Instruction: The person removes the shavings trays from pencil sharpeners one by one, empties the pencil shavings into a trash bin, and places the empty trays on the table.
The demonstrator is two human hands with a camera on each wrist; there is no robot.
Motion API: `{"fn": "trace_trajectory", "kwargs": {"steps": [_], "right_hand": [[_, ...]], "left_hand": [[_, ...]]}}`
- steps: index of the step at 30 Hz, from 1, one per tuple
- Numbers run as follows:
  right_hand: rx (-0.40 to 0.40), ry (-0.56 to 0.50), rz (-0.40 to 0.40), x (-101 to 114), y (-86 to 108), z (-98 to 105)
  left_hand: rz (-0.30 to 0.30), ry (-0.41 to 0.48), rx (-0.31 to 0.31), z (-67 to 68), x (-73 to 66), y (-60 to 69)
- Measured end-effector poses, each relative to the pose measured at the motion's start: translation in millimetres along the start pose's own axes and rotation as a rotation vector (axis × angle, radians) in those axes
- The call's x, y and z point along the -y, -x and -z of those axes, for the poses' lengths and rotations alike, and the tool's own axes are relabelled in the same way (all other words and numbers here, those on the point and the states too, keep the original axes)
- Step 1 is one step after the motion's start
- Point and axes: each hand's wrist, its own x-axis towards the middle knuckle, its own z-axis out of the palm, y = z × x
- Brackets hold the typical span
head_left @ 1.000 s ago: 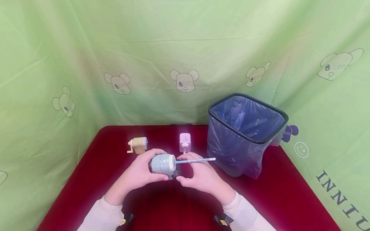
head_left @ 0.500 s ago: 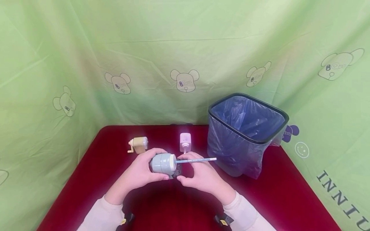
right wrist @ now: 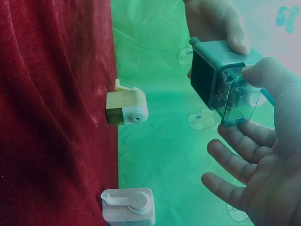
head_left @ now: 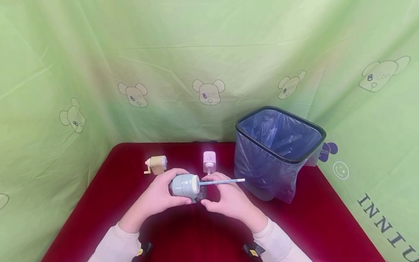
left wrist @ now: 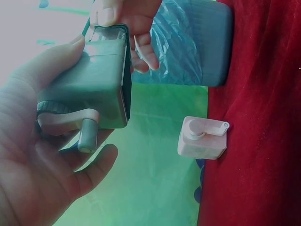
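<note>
a creased pale green curtain [head_left: 209, 32] with bear-head prints [head_left: 208, 98] hangs from nine through twelve to three o'clock; a red-covered table [head_left: 196, 233] spreads at six.

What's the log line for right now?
left hand: grips grey-blue sharpener | right hand: pinches its clear drawer, partly out, shavings inside | pencil: inserted in sharpener

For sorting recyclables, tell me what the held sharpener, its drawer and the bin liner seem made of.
Sharpener: probably hard plastic, glossy, with bright highlights. Drawer: likely rigid plastic, transparent, holding crisp edges. Bin liner: apparently thin plastic film, shiny, creased.
</note>
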Motion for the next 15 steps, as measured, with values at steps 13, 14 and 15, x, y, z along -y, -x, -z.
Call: {"fn": "trace_trajectory", "kwargs": {"steps": [13,14,15], "right_hand": [[-0.005,-0.002,0.004,-0.3,0.4,1.1],[-0.006,-0.004,0.005,-0.3,0.4,1.3],[-0.006,-0.006,0.006,-0.2,0.4,1.6]], "left_hand": [[-0.007,-0.011,-0.006,0.3,0.0,0.1],[-0.005,-0.008,-0.005,0.3,0.3,0.1],[-0.004,-0.007,-0.005,0.4,0.4,0.1]]}}
